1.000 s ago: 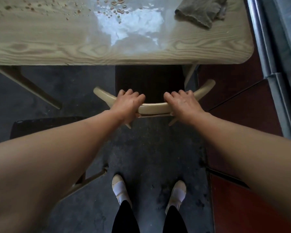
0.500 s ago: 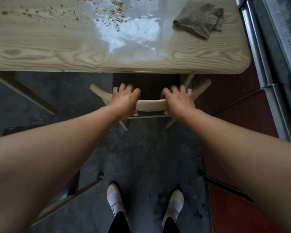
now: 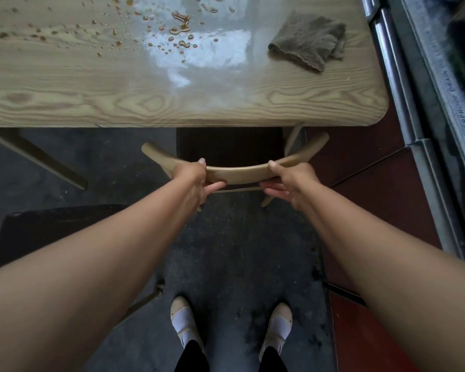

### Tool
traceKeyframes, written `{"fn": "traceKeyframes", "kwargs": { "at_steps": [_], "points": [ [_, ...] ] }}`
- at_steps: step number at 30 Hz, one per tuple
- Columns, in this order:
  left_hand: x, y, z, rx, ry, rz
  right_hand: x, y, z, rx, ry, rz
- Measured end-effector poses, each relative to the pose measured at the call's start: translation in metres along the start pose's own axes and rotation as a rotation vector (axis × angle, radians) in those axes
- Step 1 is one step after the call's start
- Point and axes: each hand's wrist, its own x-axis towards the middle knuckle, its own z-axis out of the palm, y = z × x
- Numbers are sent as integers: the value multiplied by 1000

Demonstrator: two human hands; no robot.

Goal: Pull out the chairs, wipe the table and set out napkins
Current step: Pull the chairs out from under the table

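Both hands grasp one chair [image 3: 301, 157] just before the bench's [image 3: 65, 98] near edge: the left hand [image 3: 191, 181] and right hand [image 3: 290, 181] wrap their fingers over and under its curved top rail [image 3: 239, 175], smooth tan wood bowed like a crescent. The chair's dark seat sits partly beneath the bench. On the bench's glossy, bold-grained pale top, brown droplets [image 3: 180, 28] are scattered toward the far side, and a rumpled grey-brown cloth [image 3: 309, 40] with a nubby weave lies near the rounded right corner. Left of the bench's near edge stands a second chair [image 3: 51, 226], dark-seated, on rough dark concrete floor [image 3: 234, 251].
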Motion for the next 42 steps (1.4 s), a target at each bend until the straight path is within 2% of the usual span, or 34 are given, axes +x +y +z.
{"fn": "traceKeyframes", "kwargs": {
  "at_steps": [5,9,14,17,22,26,32,37,42],
  "points": [
    [15,21,4,43,-37,124,16,-16,23,75,-2,13],
    [21,36,6,21,-45,99,29,-23,34,46,22,19],
    [19,29,-1,40,-88,167,23,-21,34,5,12,-4],
    [18,25,-11,174,-112,197,19,-18,31,-96,-6,-27],
    [7,9,-58,393,-166,191,-5,4,27,-230,94,-37],
    [-12,9,-110,440,-211,196,-39,30,39,-405,-23,-35],
    [-36,19,-189,536,-231,211,-100,66,81,-524,-242,-38],
    [-43,19,-254,593,-214,258,-151,86,120,-602,-325,-188],
    [-49,1,-309,593,-206,268,-192,116,152,-663,-352,-232]
  ]
}}
